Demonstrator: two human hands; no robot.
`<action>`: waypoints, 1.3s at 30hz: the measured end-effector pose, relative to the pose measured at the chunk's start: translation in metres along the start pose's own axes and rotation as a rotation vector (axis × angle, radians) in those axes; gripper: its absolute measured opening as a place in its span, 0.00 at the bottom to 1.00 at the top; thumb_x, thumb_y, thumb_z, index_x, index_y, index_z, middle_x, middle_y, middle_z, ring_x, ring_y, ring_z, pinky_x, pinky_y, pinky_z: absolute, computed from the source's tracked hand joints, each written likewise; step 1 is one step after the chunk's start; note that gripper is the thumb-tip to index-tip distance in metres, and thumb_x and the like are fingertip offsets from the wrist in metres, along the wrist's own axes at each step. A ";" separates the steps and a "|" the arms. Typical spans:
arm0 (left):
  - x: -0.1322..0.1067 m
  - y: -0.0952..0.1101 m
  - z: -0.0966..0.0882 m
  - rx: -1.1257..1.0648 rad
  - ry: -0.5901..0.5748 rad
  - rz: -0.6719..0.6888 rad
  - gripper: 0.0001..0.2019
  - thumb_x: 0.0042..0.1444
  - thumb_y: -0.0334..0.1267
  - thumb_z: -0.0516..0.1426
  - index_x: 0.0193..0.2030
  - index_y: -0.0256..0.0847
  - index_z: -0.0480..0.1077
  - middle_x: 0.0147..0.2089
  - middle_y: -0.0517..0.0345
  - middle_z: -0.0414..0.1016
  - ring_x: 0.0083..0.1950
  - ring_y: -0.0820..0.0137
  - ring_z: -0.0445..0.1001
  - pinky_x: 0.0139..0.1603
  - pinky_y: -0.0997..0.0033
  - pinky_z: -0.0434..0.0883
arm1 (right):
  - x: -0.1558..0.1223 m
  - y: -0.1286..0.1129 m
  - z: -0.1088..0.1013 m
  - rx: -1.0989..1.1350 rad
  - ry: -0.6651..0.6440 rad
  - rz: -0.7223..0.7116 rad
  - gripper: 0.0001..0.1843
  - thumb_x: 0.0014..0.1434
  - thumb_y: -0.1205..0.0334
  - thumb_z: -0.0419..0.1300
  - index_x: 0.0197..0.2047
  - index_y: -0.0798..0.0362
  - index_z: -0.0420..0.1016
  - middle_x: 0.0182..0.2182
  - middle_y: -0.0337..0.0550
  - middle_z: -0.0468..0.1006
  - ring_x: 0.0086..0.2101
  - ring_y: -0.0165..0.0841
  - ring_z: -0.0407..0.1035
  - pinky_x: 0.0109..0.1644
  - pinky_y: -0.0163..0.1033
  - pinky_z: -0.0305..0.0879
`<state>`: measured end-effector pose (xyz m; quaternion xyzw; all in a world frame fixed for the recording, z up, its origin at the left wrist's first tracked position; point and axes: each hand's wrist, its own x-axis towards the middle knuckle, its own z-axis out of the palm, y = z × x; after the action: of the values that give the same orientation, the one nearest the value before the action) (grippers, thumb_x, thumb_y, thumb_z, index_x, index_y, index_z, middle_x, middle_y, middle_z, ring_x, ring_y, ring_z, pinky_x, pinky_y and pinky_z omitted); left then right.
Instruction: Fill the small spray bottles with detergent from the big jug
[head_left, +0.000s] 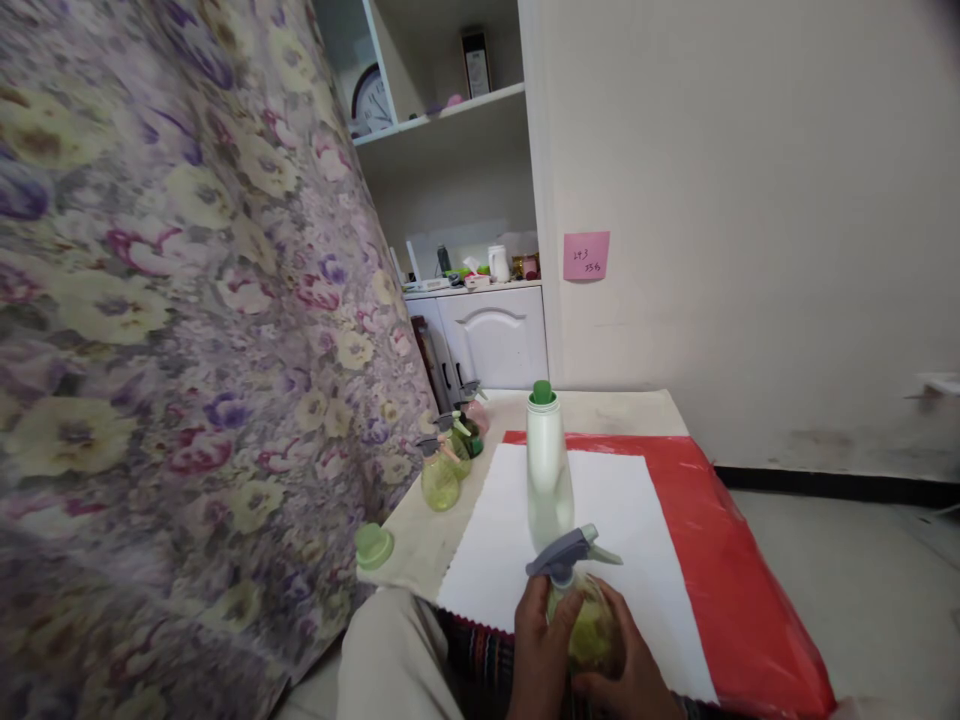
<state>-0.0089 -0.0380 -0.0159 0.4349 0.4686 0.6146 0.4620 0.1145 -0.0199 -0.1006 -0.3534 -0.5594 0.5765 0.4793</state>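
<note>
Head view: both hands wrapped round small green spray bottle [589, 615] at near edge of white sheet [510, 540]. Left hand [536, 640] clasped on bottle's left side, right hand [637, 665] cupped round lower right, fingers closed on it. Grey trigger head [568, 553] seated on top, nozzle pointing right (whether screwed tight or loose, could not tell). Bottle held low over lap, just touching or just above sheet edge. Tall white bottle [547, 470] with green cap stood upright right behind, cap on. Three more spray bottles [450, 455] clustered at far left of table [420, 540], heads fitted, apart from hands. Loose green cap [373, 545] lay alone at table's near left corner. Red cover [720, 560] under sheet. Judged as mid-way: one bottle in hand, head already on; liquid level inside hard to read.
</note>
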 end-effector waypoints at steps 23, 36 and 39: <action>0.025 0.018 -0.045 0.096 0.208 0.094 0.16 0.49 0.45 0.63 0.44 0.42 0.72 0.44 0.55 0.78 0.47 0.63 0.74 0.49 0.67 0.70 | -0.003 0.012 0.006 -0.058 0.062 0.116 0.51 0.41 0.56 0.69 0.64 0.46 0.48 0.42 0.42 0.72 0.26 0.30 0.69 0.33 0.41 0.69; 0.115 0.015 -0.194 0.467 0.624 0.257 0.23 0.41 0.51 0.62 0.42 0.39 0.72 0.47 0.53 0.73 0.55 0.55 0.69 0.58 0.56 0.64 | -0.003 0.017 0.004 -0.131 0.116 0.078 0.37 0.47 0.51 0.64 0.59 0.45 0.58 0.48 0.48 0.72 0.28 0.32 0.71 0.27 0.38 0.66; 0.125 0.013 -0.211 0.488 0.622 0.253 0.22 0.40 0.50 0.62 0.40 0.39 0.72 0.44 0.54 0.74 0.52 0.57 0.71 0.56 0.57 0.66 | -0.002 0.019 0.003 -0.133 0.111 0.078 0.36 0.48 0.52 0.64 0.59 0.46 0.58 0.46 0.48 0.74 0.29 0.33 0.72 0.25 0.36 0.64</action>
<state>-0.2399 0.0455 -0.0294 0.3795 0.6607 0.6395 0.1026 0.1093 -0.0213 -0.1190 -0.4375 -0.5548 0.5358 0.4622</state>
